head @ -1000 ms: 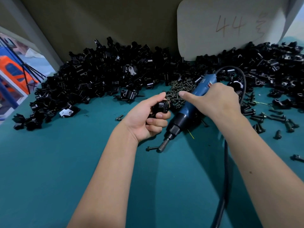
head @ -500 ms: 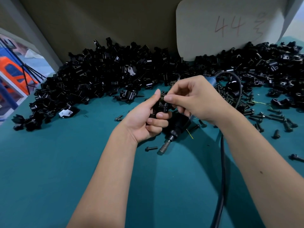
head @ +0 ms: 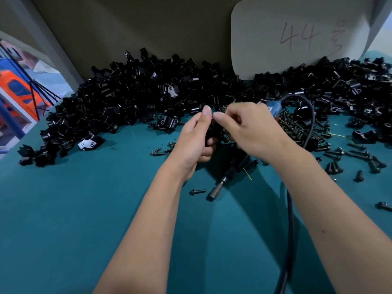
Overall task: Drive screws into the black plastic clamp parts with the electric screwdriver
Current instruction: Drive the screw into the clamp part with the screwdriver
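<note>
Left hand curled round a black clamp part; right hand fingers pinched together at its top; electric screwdriver lying on the bench.

Two hands seen; one electric screwdriver; one card marked "44"; clamp parts and screws uncounted, heaped.

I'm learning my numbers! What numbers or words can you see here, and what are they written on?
"44" is handwritten on the pale board leaning behind the pile of black parts.
A scribbled mark to the right of it on the board: not readable.
The blue screwdriver has a small label: too blurred to read.
</note>
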Motion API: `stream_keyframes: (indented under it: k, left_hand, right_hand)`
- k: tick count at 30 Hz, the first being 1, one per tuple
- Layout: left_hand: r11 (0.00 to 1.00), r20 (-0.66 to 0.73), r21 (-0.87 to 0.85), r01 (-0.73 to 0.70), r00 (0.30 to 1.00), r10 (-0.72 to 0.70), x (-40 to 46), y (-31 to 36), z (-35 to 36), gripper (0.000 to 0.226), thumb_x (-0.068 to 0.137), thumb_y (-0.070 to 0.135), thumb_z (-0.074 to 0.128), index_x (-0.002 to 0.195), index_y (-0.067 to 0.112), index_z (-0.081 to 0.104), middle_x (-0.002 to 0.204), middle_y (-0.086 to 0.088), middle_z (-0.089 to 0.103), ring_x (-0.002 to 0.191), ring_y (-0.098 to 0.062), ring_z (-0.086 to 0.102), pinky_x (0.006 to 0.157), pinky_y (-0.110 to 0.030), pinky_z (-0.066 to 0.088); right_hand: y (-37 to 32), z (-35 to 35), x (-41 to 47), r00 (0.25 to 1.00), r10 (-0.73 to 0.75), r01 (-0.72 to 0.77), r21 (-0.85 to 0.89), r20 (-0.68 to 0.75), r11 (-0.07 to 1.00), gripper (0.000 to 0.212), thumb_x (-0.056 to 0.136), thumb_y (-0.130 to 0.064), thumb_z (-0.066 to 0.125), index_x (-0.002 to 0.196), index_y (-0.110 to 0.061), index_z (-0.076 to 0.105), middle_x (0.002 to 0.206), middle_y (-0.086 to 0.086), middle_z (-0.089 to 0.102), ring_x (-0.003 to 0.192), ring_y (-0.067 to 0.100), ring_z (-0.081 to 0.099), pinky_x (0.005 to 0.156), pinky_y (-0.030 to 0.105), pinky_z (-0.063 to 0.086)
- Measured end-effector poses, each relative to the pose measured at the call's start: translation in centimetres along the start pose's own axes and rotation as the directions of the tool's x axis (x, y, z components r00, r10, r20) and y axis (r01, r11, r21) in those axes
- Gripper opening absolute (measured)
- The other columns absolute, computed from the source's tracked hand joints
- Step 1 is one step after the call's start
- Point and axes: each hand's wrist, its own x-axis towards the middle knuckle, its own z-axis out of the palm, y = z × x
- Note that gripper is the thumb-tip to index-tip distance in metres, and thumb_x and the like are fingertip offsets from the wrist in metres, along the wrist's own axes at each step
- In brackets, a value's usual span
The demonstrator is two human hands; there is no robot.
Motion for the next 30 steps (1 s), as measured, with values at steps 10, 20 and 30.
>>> stream_keyframes:
  k: [10, 20, 30]
  left_hand:
    - [0.909, 0.031, 0.148, -0.39, 0.92, 0.389, -0.2, 0.4, 0.5, 0.024, 0.106, 0.043, 0.055, 0.091, 0.025, 0.063, 0.071, -0.023, 0.04, 0.046, -0.014, 0.039, 0.039, -0.019, 0.029]
    - [0.96, 0.173, -0.064, 0.272, 0.951, -0.258, -0.6, 1.5, -2.5, 0.044, 0.09, 0.068, 0.062, 0.07, 0.029, 0.067, 0.055, 0.006, 0.044, 0.036, 0.0, 0.028, 0.031, -0.014, 0.018]
    - [0.94, 0.078, -0.278, 0.195, 0.981, -0.18, -0.1, 0.8, -1.7, 0.041, 0.104, 0.055, 0.049, 0.088, 0.018, 0.044, 0.066, 0.0, 0.042, 0.047, -0.008, 0.032, 0.036, -0.016, 0.023]
  right_hand:
    - [-1.4, 0.8, 0.4, 0.961, 0.178, -0.166, 0.074, -0.211, 0.983, 0.064, 0.107, -0.035, 0.049, 0.05, -0.014, 0.032, 0.043, -0.003, 0.032, 0.043, 0.018, 0.03, 0.047, 0.032, 0.023]
    - [-2.1, 0.8, -0.3, 0.998, -0.058, 0.059, -0.061, 0.013, 0.996, 0.059, 0.108, -0.025, 0.048, 0.054, -0.013, 0.029, 0.047, 0.001, 0.033, 0.046, 0.02, 0.028, 0.047, 0.028, 0.026]
    - [1.1, -0.7, 0.0, 0.834, 0.399, -0.515, -0.278, -0.381, 0.81, 0.068, 0.092, -0.076, 0.052, 0.102, -0.01, 0.04, 0.088, 0.009, 0.053, 0.077, 0.032, 0.051, 0.062, 0.038, 0.035]
